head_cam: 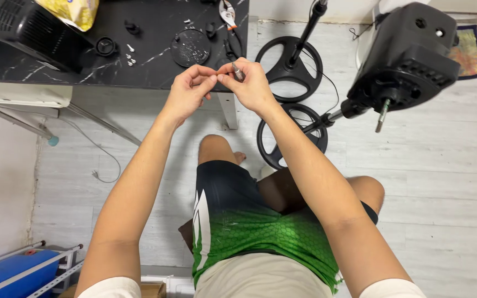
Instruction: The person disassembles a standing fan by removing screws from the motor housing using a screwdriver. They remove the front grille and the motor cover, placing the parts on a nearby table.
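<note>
hands [190, 88] and [252, 85] together above black table [56, 69], right grip pinching small metal bit [237, 72], left fingertips pressed together

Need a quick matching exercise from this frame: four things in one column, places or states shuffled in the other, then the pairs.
Things:
1. right hand
2. pliers
3. fan motor housing
4. round black base

Places or states:
A. on the pale floor, a pole rising from it
B. pinching a small metal part, fingertips meeting the left hand
C. lying at the far edge of the dark table
D. on a stand at right, bare shaft pointing down

Pairs: 1-B, 2-C, 3-D, 4-A
</note>
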